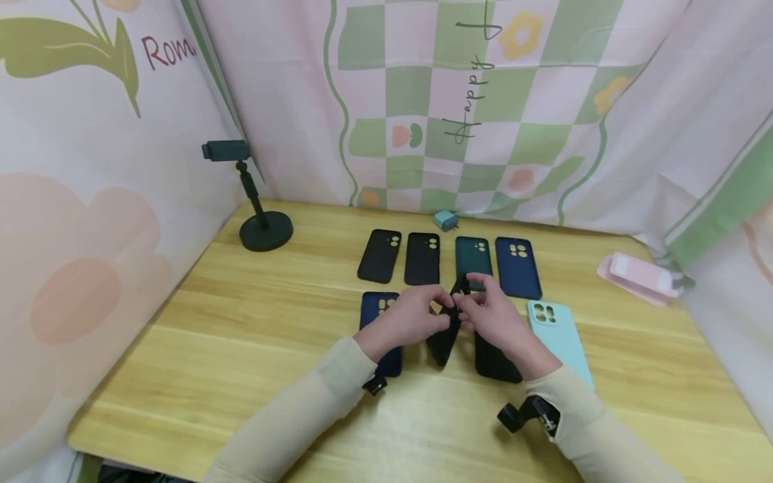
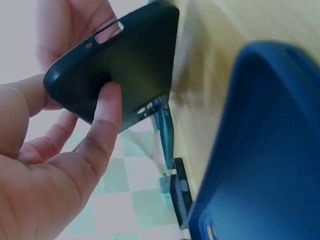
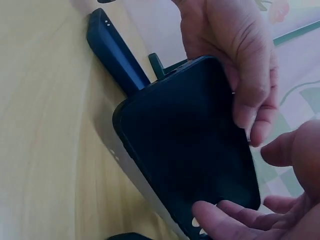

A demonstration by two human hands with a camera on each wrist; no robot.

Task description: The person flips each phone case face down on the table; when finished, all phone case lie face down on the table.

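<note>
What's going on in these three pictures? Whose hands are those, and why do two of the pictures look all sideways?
There's no robot here, just a person with a left hand and a right hand. The biggest picture comes from a camera worn on the head, looking forward and down. The other two come from cameras on the wrists, close to the work, so things look tilted.

On the wooden table lie seven phone cases: three black ones, two dark blue ones, a green one and a light blue one. There's also a small plug, a black stand and something pink.

One more black case, the held case, is tilted up: the left hand grips it, and the right hand's fingers touch it.
</note>
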